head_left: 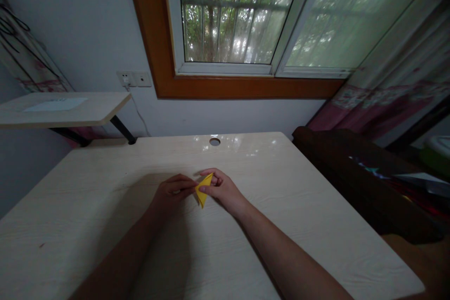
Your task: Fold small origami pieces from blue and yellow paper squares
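A small piece of folded yellow paper (205,190), roughly triangular with pointed ends, is held between both hands over the desk. My left hand (176,187) pinches its left corner between thumb and fingers. From the other side my right hand (221,186) grips it, thumb on the near face and fingers behind. One point of the paper sticks up toward the right fingers and another hangs down. The inner folds are too small to make out.
The pale wooden desk (274,225) has a round cable hole (214,141) near its back edge. A raised shelf (63,105) with a paper sheet stands at the back left. Dark furniture (351,178) adjoins on the right. A window (239,14) is behind.
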A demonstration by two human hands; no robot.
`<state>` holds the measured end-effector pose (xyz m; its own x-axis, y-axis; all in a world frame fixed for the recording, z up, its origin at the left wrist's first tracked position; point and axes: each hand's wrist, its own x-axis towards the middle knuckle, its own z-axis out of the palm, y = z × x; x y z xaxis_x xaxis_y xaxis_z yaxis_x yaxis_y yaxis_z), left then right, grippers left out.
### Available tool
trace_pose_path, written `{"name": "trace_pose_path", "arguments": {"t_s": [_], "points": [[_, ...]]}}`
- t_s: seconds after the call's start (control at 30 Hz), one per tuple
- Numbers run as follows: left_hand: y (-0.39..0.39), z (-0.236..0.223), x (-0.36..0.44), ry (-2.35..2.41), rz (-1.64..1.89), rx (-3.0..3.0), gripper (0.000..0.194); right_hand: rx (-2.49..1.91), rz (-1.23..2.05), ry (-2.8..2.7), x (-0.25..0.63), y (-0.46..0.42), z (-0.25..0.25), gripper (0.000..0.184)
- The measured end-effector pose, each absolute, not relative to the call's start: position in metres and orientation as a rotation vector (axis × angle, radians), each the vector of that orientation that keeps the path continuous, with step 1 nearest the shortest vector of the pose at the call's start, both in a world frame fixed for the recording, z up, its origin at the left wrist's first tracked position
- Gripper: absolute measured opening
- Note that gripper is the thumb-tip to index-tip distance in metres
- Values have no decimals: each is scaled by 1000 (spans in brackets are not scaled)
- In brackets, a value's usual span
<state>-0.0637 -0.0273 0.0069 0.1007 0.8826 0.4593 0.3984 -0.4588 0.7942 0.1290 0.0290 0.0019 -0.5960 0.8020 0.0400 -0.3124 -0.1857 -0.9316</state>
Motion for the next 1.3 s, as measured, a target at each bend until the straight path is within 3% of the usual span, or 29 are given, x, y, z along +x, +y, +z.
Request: {"name": "trace_pose_path", "arguments": {"t_s": [0.53, 0.83, 1.3], "points": [[-30, 11, -61, 1301, 1294, 1849, 17, -578, 1892, -1273, 128, 30, -3, 42], [-30, 9, -59, 1397, 1115, 1729, 21, -681, 1788, -1342, 126, 26, -1, 42], [-29, 8, -60, 1383, 1123, 1593, 25, -761, 1584, -1375, 125, 27, 0, 36]]}}
